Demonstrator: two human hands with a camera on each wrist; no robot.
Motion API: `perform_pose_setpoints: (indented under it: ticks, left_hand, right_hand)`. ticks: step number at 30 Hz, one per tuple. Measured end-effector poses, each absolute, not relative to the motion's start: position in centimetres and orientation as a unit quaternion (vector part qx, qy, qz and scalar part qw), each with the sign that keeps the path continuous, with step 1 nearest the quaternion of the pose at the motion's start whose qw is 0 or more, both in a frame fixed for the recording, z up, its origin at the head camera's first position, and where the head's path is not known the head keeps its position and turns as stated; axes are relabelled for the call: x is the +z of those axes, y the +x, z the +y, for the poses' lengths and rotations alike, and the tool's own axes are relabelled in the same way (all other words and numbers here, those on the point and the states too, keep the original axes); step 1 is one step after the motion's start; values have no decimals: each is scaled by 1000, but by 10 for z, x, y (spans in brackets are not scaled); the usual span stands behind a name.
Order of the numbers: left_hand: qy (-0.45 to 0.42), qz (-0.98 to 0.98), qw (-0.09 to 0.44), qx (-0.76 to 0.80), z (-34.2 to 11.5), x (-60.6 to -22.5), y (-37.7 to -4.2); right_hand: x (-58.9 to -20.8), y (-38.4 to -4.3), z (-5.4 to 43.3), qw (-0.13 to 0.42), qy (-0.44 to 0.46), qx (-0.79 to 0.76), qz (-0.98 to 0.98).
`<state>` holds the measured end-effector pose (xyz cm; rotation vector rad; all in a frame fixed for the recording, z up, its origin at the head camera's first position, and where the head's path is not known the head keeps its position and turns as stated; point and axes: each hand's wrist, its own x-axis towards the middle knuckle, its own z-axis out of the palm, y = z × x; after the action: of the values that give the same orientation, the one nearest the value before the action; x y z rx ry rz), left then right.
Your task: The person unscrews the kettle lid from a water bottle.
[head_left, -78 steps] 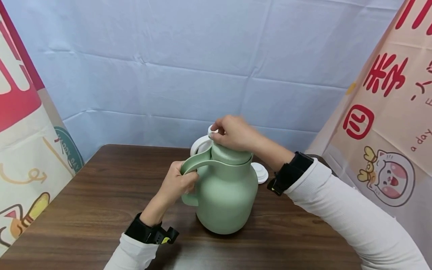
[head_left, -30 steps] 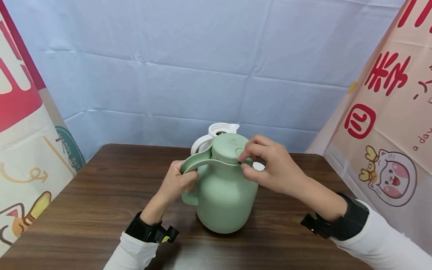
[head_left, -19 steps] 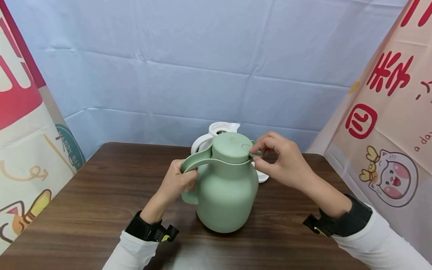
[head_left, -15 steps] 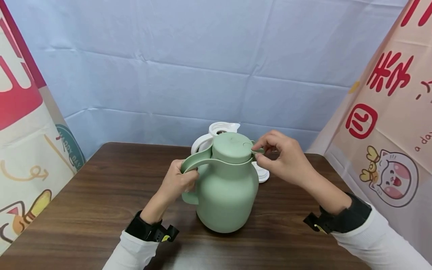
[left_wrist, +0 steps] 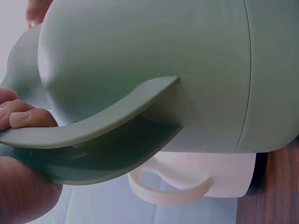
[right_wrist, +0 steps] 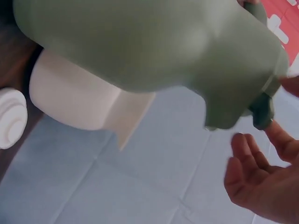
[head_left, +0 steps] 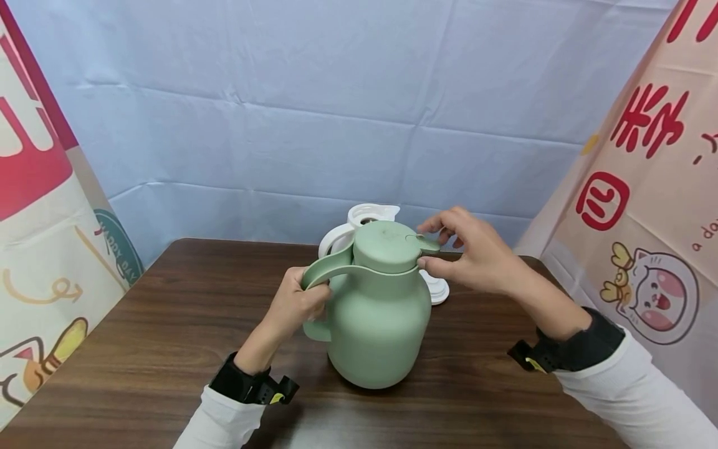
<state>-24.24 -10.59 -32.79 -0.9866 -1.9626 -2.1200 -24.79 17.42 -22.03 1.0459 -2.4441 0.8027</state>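
Note:
A pale green thermos jug [head_left: 376, 330] stands upright on the brown table, its round lid [head_left: 387, 243] seated in the neck. My left hand [head_left: 294, 299] grips the top of its handle [left_wrist: 107, 116], with fingers over one side and the thumb under the other in the left wrist view. At the lid's far right, my right hand [head_left: 477, 255] holds the small projecting tab [head_left: 429, 244] between thumb and index finger. In the right wrist view the index fingertip touches the dark green end of that tab [right_wrist: 262, 112], and the other fingers are bent beside it.
Behind the green jug is a white jug [left_wrist: 205, 170] with its top uncovered, partly hidden. A white lid [head_left: 439, 290] lies on the table [head_left: 168, 349] to the right. A pale blue cloth [head_left: 269, 125] hangs at the back, with printed curtains at both sides.
The right hand has moved from the lid's top to its side and turned it, the tab swinging from near right toward the far right. The left hand has stayed on the handle.

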Motion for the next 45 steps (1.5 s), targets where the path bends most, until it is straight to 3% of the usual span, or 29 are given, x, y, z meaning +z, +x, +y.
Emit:
perform_pose_setpoints:
  ticks: [6, 16, 26, 45]
  left_hand:
    - [-321, -643, 45, -694, -107, -329, -243]
    - [-327, -641, 47, -693, -106, -328, -242]
    - [-322, -643, 46, -694, -106, -327, -241]
    - [-323, -640, 46, -696, -106, -328, -242]
  right_hand:
    - [-206, -251, 170, 107, 376, 242, -888]
    - [-197, -254, 164, 58, 381, 196, -902]
    - [-175, -262, 139, -57, 401, 143, -903]
    - [-175, -272, 118, -88, 414, 101, -900]
